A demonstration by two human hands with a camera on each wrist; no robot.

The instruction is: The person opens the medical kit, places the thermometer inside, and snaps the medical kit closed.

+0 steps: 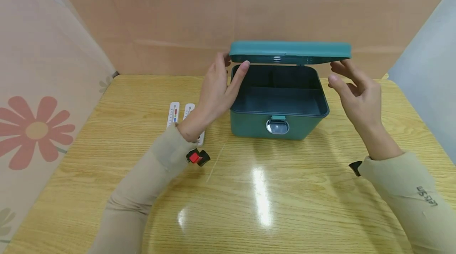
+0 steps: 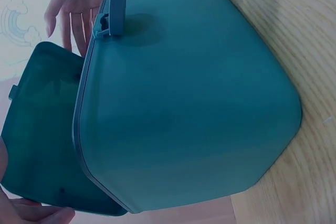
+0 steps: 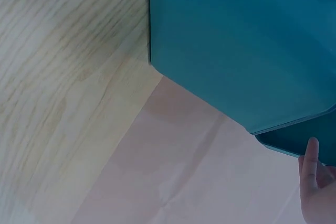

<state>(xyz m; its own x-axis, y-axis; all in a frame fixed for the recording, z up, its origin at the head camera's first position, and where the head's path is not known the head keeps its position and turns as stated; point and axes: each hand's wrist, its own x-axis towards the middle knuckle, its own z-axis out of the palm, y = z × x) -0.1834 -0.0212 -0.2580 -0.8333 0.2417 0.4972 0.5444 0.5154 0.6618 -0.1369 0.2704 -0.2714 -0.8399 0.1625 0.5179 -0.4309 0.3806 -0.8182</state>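
Observation:
A teal storage box (image 1: 279, 125) stands on the table, its tilted lid (image 1: 290, 50) raised above the dark interior. My left hand (image 1: 221, 87) holds the lid's left front corner, thumb below the front rim and fingers at the side. In the left wrist view, those fingers (image 2: 39, 212) lie along the lid's edge. My right hand (image 1: 360, 95) has its fingertips at the lid's right edge, with the thumb lower and apart from it. A finger (image 3: 311, 163) shows against the lid in the right wrist view. A clear oval latch (image 1: 278, 127) is on the box's front.
Two white thermometers (image 1: 173, 112) lie left of the box, partly hidden behind my left wrist. The wooden table (image 1: 303, 198) ends against a pinkish backdrop (image 1: 171, 16). A flower-patterned panel (image 1: 21, 56) rises at left and a pale one (image 1: 427, 67) at right.

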